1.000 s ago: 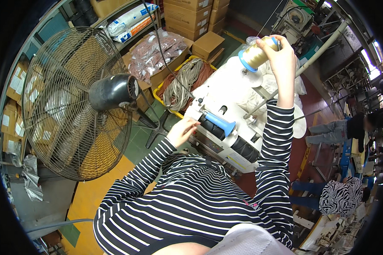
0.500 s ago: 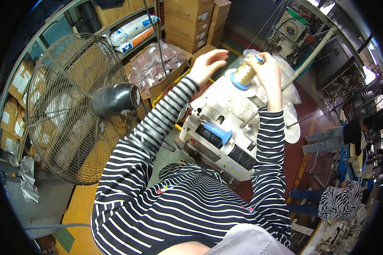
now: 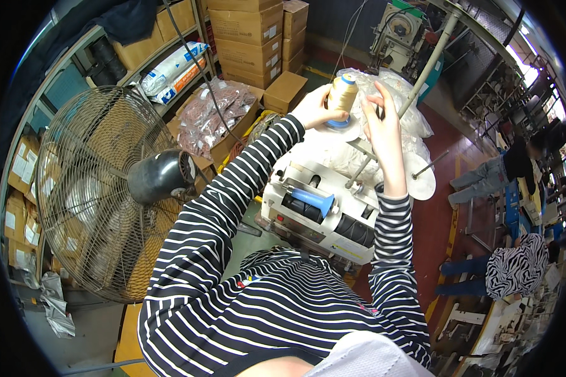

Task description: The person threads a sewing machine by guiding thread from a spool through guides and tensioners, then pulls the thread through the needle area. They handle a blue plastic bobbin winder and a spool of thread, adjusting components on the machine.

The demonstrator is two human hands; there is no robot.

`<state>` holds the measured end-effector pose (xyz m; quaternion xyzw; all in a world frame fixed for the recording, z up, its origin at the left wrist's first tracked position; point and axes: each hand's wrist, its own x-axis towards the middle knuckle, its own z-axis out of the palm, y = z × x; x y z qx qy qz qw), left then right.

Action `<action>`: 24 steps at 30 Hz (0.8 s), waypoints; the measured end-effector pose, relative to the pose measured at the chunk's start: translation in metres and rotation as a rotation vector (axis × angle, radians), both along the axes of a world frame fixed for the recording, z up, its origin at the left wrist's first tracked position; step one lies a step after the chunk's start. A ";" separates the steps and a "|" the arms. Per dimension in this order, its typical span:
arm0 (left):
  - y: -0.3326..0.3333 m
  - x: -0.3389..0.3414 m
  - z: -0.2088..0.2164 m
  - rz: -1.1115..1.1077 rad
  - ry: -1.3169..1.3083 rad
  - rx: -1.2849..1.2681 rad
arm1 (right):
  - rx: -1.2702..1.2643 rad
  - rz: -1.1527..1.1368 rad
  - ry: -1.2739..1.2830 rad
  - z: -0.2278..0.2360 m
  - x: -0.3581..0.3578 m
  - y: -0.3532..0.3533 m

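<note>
My left hand (image 3: 314, 110) is closed round a cone-like spool of pale yellow thread (image 3: 343, 95) with blue ends. The spool stands nearly upright over a white disc (image 3: 346, 131) behind the machine. Just right of it is my right hand (image 3: 385, 129), raised with its fingers apart and partly bent; I see nothing held in it, though a fine thread could be too thin to make out. Below my hands sits a white thread-winding machine (image 3: 352, 251), with an empty blue spool (image 3: 312, 201) lying across its black rollers (image 3: 355, 231).
A large caged fan (image 3: 100, 195) stands close on the left. Beyond are stacked cartons (image 3: 248, 38) and a box of bagged brown pieces (image 3: 210, 119). White plastic bags (image 3: 415, 113) lie behind the machine. A second disc with a rod (image 3: 421, 178) juts out right. Two people work further right.
My left hand has moved right and taken hold of the thread spool. My right hand has let go of its top and lowered beside it. The view has shifted slightly.
</note>
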<state>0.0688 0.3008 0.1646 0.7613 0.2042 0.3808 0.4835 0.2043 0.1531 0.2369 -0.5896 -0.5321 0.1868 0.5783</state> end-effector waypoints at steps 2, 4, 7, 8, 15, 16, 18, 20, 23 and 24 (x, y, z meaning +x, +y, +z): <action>-0.002 0.002 -0.002 -0.036 -0.038 -0.018 | 0.042 -0.032 -0.069 0.000 -0.005 -0.014; -0.004 0.002 -0.002 -0.026 -0.063 -0.010 | 0.044 -0.036 -0.078 -0.001 -0.007 -0.023; -0.004 0.001 0.001 -0.047 -0.056 -0.009 | 0.077 -0.024 -0.140 -0.002 -0.007 -0.023; -0.003 0.001 0.002 -0.056 -0.050 -0.012 | 0.081 -0.017 -0.126 -0.003 -0.006 -0.023; -0.005 -0.004 0.009 -0.070 -0.026 0.093 | 0.082 0.008 -0.116 -0.007 -0.005 -0.031; -0.005 -0.005 0.010 -0.065 -0.021 0.117 | 0.071 0.005 -0.107 -0.007 -0.006 -0.034; -0.005 -0.005 0.011 -0.130 -0.028 0.053 | 0.038 -0.004 -0.083 -0.006 -0.008 -0.038; -0.004 -0.005 0.012 -0.150 -0.019 0.027 | 0.019 0.006 -0.071 -0.005 -0.010 -0.043; -0.003 -0.004 0.014 -0.140 -0.001 0.012 | 0.004 0.018 -0.092 -0.003 -0.015 -0.052; -0.004 -0.004 0.015 -0.140 -0.016 0.008 | -0.013 0.018 -0.085 -0.002 -0.017 -0.056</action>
